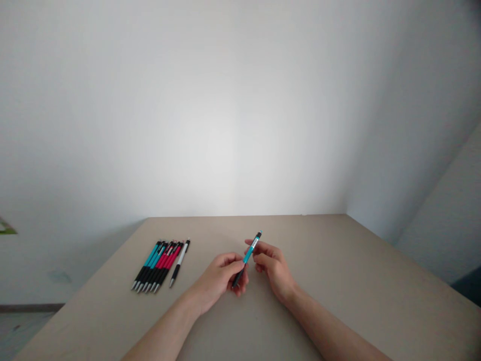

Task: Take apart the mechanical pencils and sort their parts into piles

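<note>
Pinching one blue pen point(247, 257) w/ my L hand point(221, 273), working off the head cam only; I'm using the white pen point(181, 260) as ref pt. The held one is R of the white pen, well apart from it, & tilted: black end twd me, clicker end up & away to the R. L grip's closed on it, thumb over the barrel abt where blue meets black, fingers curled underneath. My R hand point(276, 265) is farther R of the white pen than the L one. Its fingers are loosely bent, thumb & index apart, no firm hold that I can see; index runs behind the upper barrel, can't tell if they touch.

Just L of the white pen, w/ a small gap, I've got the red pens point(169, 257), then the other blue pens point(151, 255). They lie side by side, approx parallel to the white pen, silver tips twd me. Beige table point(376, 281) under the lot; pale wall point(236, 125) rises beyond the white pen. Far L of it, a green patch point(5, 229) at the edge of view; far R, a dark shape point(469, 286), too cut off to ID.
</note>
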Demonstrator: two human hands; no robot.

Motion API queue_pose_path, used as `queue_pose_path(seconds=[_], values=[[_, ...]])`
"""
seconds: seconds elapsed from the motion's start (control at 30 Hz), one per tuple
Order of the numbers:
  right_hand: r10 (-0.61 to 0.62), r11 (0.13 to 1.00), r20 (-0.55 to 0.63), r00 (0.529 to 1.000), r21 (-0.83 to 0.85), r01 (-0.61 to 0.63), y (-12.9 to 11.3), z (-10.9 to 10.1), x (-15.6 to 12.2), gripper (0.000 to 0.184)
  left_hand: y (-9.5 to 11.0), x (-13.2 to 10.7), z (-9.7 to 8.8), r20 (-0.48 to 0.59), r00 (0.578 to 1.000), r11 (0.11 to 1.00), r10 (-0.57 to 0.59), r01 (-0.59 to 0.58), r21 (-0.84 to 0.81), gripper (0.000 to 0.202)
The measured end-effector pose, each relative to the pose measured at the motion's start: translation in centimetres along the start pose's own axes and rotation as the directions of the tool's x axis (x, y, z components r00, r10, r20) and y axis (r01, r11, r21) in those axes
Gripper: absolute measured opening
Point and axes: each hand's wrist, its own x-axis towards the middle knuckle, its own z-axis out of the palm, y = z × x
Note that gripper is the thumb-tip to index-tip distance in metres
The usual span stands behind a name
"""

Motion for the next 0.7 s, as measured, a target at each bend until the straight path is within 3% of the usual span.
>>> queue_pose_path(seconds=[0.07, 0.17, 0.47, 0.7], values=[[0.052, 0.987, 0.027, 0.998, 0.151, -0.055, -0.1, 0.1, -0.1, 0.03, -0.1, 0.1, 0.0, -0.012, 1.0, 1.0, -0.002, 0.002, 0.02, 0.02], [0.062, 0.966, 0.007, 0.998, 0.249, -0.062, -0.4, 0.2, -0.1, 0.031, -0.2, 0.1, -0.1, -0.004, 1.0, 1.0, -0.001, 0.001, 0.013, 0.018], [0.063, 0.944, -0.021, 0.998, 0.325, -0.053, -0.6, -0.4, 0.4, 0.031, 0.0, -0.1, -0.1, -0.01, 1.0, 1.0, -0.002, 0.002, 0.014, 0.027], [0.069, 0.914, -0.114, 0.991, 0.405, -0.017, -0.9, -1.4, 1.0, 0.029, -0.4, -0.1, -0.6, -0.003, 1.0, 1.0, 0.002, -0.002, 0.004, 0.027]])
